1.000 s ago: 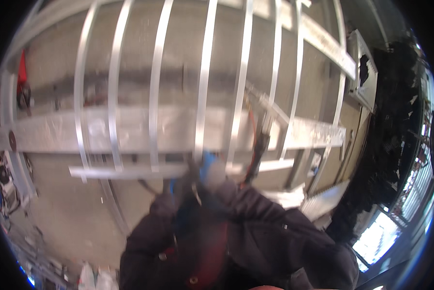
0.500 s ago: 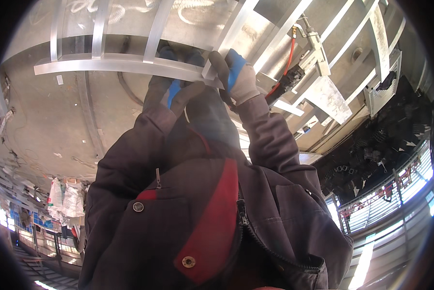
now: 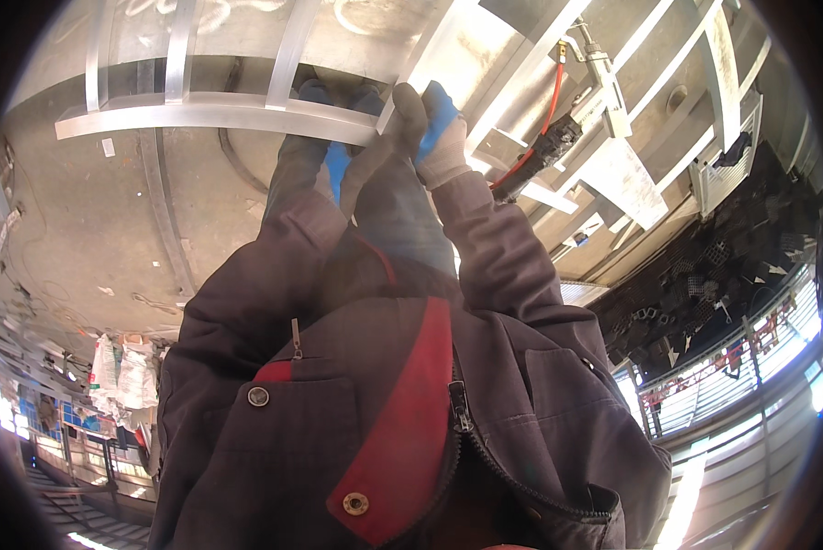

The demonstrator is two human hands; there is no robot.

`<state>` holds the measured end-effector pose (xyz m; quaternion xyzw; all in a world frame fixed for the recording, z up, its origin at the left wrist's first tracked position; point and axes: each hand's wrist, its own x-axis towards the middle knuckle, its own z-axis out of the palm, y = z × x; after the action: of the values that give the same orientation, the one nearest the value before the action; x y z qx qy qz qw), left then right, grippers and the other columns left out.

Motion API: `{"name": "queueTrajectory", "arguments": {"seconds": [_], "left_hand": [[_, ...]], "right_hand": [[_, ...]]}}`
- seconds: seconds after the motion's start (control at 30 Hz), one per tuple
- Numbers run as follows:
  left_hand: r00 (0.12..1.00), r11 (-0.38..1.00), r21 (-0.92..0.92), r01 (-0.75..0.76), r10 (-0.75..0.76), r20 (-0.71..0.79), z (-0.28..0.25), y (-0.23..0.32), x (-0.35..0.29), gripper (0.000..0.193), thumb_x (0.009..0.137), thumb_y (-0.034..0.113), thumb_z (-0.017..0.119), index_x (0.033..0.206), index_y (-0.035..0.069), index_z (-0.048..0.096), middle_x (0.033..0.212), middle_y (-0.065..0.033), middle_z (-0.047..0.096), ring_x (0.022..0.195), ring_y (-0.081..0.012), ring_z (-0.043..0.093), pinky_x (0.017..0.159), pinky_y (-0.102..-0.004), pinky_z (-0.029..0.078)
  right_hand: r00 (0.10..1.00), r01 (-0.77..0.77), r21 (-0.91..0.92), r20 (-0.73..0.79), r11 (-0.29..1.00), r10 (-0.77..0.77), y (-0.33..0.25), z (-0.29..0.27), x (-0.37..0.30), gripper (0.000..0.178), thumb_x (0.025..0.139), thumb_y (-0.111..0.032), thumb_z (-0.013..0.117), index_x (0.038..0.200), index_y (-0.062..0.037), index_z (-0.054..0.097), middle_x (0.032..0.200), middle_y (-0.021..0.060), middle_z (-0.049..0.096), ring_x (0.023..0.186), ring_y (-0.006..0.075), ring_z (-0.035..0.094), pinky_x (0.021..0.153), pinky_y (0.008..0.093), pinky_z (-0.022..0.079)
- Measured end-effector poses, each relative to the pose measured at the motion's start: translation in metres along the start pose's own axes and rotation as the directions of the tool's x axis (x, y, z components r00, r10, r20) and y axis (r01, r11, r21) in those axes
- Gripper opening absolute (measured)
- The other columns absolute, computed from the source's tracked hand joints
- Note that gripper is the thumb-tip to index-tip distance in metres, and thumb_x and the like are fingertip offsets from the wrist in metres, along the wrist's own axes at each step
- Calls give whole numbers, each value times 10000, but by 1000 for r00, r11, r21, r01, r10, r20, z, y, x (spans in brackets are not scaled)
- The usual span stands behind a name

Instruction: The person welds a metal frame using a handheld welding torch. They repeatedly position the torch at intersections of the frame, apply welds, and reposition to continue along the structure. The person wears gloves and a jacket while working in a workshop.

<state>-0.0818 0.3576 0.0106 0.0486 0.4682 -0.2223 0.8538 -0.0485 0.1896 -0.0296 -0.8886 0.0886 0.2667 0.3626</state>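
A light metal frame (image 3: 219,117), with a long rail and several cross bars, extends across the top of the head view. My right hand (image 3: 441,137), in a grey and blue work glove, is closed at the rail's right end, where a slanting bar meets it. My left hand (image 3: 345,174), gloved alike, is just below that end. Its fingers are bunched and point toward the right hand's fingers. What the left hand holds, if anything, is hidden. My trouser legs (image 3: 397,206) are behind both hands.
A pneumatic-looking tool (image 3: 604,87) with a red hose (image 3: 551,115) lies across metal bars at the upper right. Beyond is a dark heap of scrap pieces (image 3: 695,284). Left of me, a dark strip (image 3: 159,183) crosses the stained floor (image 3: 72,220). White bags (image 3: 122,371) hang at the lower left.
My right hand has moved slightly left and up, closer to the left hand. The frame appears shifted a little to the left. My left hand's fingers have tilted upward toward the rail's end.
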Motion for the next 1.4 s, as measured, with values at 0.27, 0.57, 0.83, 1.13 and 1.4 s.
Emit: {"name": "queueTrajectory", "arguments": {"seconds": [0.27, 0.57, 0.83, 1.13, 1.4], "left_hand": [[988, 859, 487, -156, 139, 72, -16, -14, 4, 412, 1025, 100, 615, 1402, -19, 500, 1314, -142, 606, 1180, -228, 650, 990, -328, 582], [975, 803, 555, -217, 203, 88, -35, -12, 15, 444, 1044, 165, 636, 1431, 14, 481, 1378, -163, 585, 1203, -248, 641, 1021, -354, 586], [992, 878, 465, -116, 129, 5, -10, -6, 5, 393, 1025, 151, 640, 1347, -53, 543, 1239, -175, 655, 1154, -263, 679, 1006, -370, 582], [982, 719, 685, -112, 187, -35, 1, -13, 5, 347, 1006, 141, 681, 1288, -31, 577, 1161, -158, 689, 1072, -229, 708, 926, -334, 591], [981, 733, 666, -137, 194, -11, -7, -14, 11, 376, 997, 172, 709, 1275, -46, 579, 1180, -163, 670, 1096, -233, 695, 963, -336, 594]], "right_hand": [[998, 48, -190, 51, 981, -39, 3, 0, 5, 333, 952, -349, 659, 947, -26, 576, 908, 214, 694, 910, 446, 669, 750, 486, 511], [982, -25, -467, 156, 884, 110, -48, -36, 15, 469, 991, -512, 573, 979, -54, 672, 935, 188, 743, 887, 394, 720, 777, 481, 549], [947, -85, -560, 212, 824, 242, -64, -45, 37, 826, 906, -791, 510, 1045, -12, 749, 925, 215, 758, 932, 381, 742, 847, 455, 549], [973, -35, -588, 165, 808, 162, -47, -35, 40, 733, 946, -730, 521, 1061, -40, 742, 950, 205, 764, 937, 377, 743, 836, 465, 557], [953, -47, -617, 207, 786, 219, -56, -37, 46, 709, 969, -689, 484, 1069, -39, 747, 1010, 208, 763, 988, 371, 735, 869, 451, 561]]}}
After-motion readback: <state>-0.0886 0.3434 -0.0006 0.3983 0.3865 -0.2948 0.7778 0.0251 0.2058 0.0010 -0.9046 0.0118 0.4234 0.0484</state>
